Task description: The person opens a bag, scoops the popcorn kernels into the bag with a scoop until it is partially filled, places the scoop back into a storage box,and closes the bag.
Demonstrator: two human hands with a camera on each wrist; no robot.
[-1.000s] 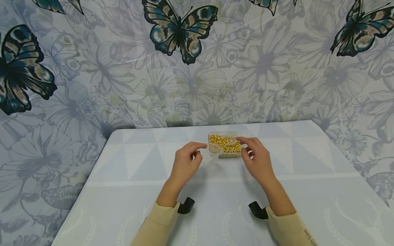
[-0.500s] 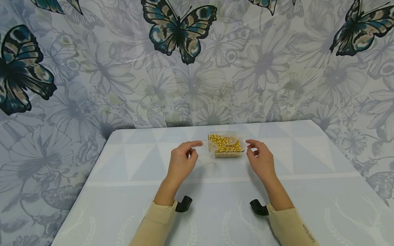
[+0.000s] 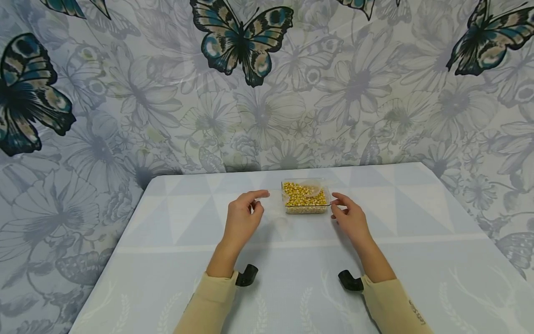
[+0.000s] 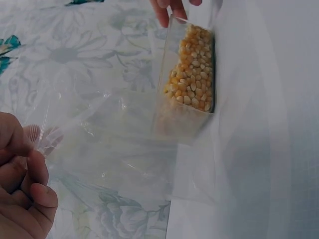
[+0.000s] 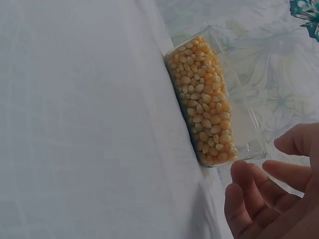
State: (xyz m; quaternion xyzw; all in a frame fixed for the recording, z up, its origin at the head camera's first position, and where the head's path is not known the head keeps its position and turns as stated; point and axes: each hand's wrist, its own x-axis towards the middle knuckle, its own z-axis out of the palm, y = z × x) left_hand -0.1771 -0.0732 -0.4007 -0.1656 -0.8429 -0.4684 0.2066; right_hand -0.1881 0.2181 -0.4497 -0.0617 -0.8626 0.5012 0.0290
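Note:
A clear rectangular container [image 3: 306,210] of yellow corn kernels [image 5: 204,99] stands toward the back of the table. A pale, see-through rounded shape [image 3: 314,190] shows at the back of the kernels. Left of the container, my left hand [image 3: 243,215] pinches the edge of a clear plastic bag [image 4: 114,154] between thumb and fingers. The bag hangs toward the container and overlaps its near end in the left wrist view. My right hand [image 3: 349,217] is at the container's right end, fingers loosely bent and holding nothing, fingertips [image 5: 241,170] right by the container's corner.
A pale patterned cloth covers the table [image 3: 304,260]. Behind its back edge hangs a flowered, butterfly-printed backdrop [image 3: 267,125]. A black curved piece [image 3: 247,275] sticks out at the left sleeve cuff, and a similar black piece [image 3: 349,281] at the right one.
My left hand has drawn leftward with the bag, away from the container. My right hand has moved from over the container's right part to beside its right end.

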